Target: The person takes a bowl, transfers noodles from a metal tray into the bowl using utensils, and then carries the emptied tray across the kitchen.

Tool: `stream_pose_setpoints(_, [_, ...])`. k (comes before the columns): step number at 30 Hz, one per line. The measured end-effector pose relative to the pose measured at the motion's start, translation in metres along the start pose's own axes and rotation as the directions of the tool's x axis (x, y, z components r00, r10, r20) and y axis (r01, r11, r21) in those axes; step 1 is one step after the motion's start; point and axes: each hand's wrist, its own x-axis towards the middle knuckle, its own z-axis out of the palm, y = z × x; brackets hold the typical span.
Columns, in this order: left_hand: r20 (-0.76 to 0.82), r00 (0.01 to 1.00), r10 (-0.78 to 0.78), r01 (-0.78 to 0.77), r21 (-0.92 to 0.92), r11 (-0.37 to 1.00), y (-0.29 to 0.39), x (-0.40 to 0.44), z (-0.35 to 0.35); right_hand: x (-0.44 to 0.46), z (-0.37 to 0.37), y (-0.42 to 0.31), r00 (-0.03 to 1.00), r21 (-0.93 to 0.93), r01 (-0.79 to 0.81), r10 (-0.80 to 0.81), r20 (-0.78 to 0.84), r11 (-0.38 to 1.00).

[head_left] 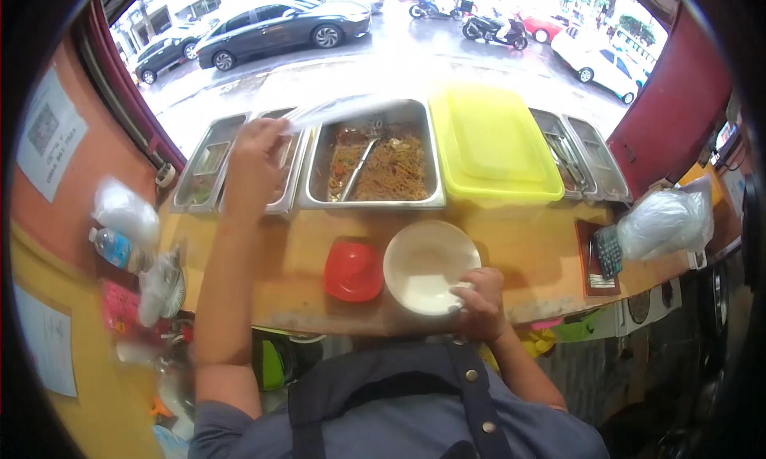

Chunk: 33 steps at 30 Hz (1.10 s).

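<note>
My left hand is raised over the left side of the food trays, its fingers closed on the edge of a clear lid. That lid is tilted above the far part of a steel pan of noodles. A metal serving utensil leans in the noodles; its working end is hard to make out. On the counter's near edge stands a white bowl, its inside showing no food. My right hand pinches the bowl's right rim. Just left of it sits a small red bowl-like dish.
A yellow lid covers the pan on the right. Smaller lidded trays stand at both ends. Plastic bags, a calculator and a clipboard lie at right. A water bottle is at left.
</note>
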Motion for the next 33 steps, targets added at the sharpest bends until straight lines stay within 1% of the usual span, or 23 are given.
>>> stream_pose_setpoints(2, [-0.108, 0.992, -0.058, 0.068, 0.090, 0.994, -0.022, 0.005, -0.015, 0.022, -0.006, -0.002, 0.994, 0.158, -0.081, 0.091, -0.056, 0.984])
stream_pose_setpoints(3, [-0.162, 0.973, -0.162, 0.171, 0.040, 0.985, -0.037, 0.002, -0.021, 0.035, -0.009, -0.004, 0.986, 0.241, -0.122, 0.145, -0.078, 0.963])
stream_pose_setpoints(5, [-0.246, 0.898, -0.364, 0.356, -0.079, 0.931, -0.067, -0.007, -0.024, 0.077, -0.002, -0.008, 0.960, 0.336, -0.227, 0.267, -0.078, 0.914])
stream_pose_setpoints(6, [-0.215, 0.857, -0.469, 0.444, -0.157, 0.882, -0.074, -0.012, -0.024, 0.104, 0.004, -0.010, 0.944, 0.381, -0.272, 0.322, -0.073, 0.884])
stream_pose_setpoints(8, [-0.135, 0.739, -0.660, 0.605, -0.296, 0.739, -0.088, -0.027, -0.023, 0.159, 0.018, -0.016, 0.909, 0.308, -0.411, 0.410, 0.073, 0.858])
stream_pose_setpoints(9, [-0.089, 0.714, -0.695, 0.596, -0.444, 0.669, -0.100, -0.036, -0.017, 0.182, 0.034, -0.012, 0.908, 0.251, -0.418, 0.397, 0.131, 0.873])
stream_pose_setpoints(10, [-0.084, 0.690, -0.719, 0.605, -0.478, 0.637, -0.110, -0.041, -0.014, 0.202, 0.053, -0.006, 0.903, 0.192, -0.421, 0.387, 0.188, 0.887])
stream_pose_setpoints(12, [-0.067, 0.640, -0.766, 0.619, -0.546, 0.565, -0.120, -0.049, -0.008, 0.229, 0.096, 0.011, 0.851, -0.027, -0.417, 0.400, 0.340, 0.909])
stream_pose_setpoints(13, [-0.025, 0.595, -0.803, 0.677, -0.523, 0.518, -0.110, -0.046, -0.015, 0.242, 0.118, 0.019, 0.781, -0.157, -0.434, 0.458, 0.424, 0.887])
stream_pose_setpoints(15, [0.016, 0.511, -0.859, 0.633, -0.683, 0.364, -0.118, -0.056, -0.008, 0.261, 0.157, 0.029, 0.604, -0.418, -0.411, 0.585, 0.541, 0.810])
stream_pose_setpoints(16, [0.044, 0.473, -0.880, 0.596, -0.751, 0.283, -0.120, -0.058, -0.005, 0.265, 0.172, 0.031, 0.571, -0.452, -0.415, 0.613, 0.546, 0.789])
stream_pose_setpoints(18, [0.124, 0.407, -0.905, 0.570, -0.809, 0.145, -0.111, -0.072, -0.004, 0.270, 0.196, 0.032, 0.500, -0.519, -0.429, 0.672, 0.546, 0.740])
stream_pose_setpoints(19, [0.169, 0.375, -0.911, 0.553, -0.830, 0.074, -0.106, -0.078, -0.003, 0.279, 0.195, 0.023, 0.441, -0.543, -0.414, 0.683, 0.582, 0.730])
stream_pose_setpoints(22, [0.226, 0.327, -0.918, 0.460, -0.886, -0.054, -0.100, -0.087, 0.002, 0.289, 0.208, 0.022, 0.374, -0.553, -0.393, 0.677, 0.634, 0.734])
stream_pose_setpoints(25, [0.285, 0.249, -0.926, 0.447, -0.882, -0.151, -0.096, -0.084, -0.006, 0.288, 0.222, 0.029, 0.404, -0.596, -0.332, 0.681, 0.611, 0.731])
stream_pose_setpoints(28, [0.301, 0.288, -0.909, 0.366, -0.912, -0.186, -0.112, -0.096, -0.008, 0.285, 0.230, 0.032, 0.454, -0.638, -0.377, 0.734, 0.505, 0.672])
stream_pose_setpoints(31, [0.406, 0.223, -0.886, 0.479, -0.837, -0.263, -0.118, -0.118, -0.022, 0.295, 0.194, 0.025, 0.336, -0.570, -0.499, 0.751, 0.568, 0.653])
stream_pose_setpoints(33, [0.455, 0.242, -0.857, 0.464, -0.830, -0.309, -0.128, -0.131, -0.024, 0.298, 0.174, 0.032, 0.161, -0.476, -0.728, 0.798, 0.580, 0.493])
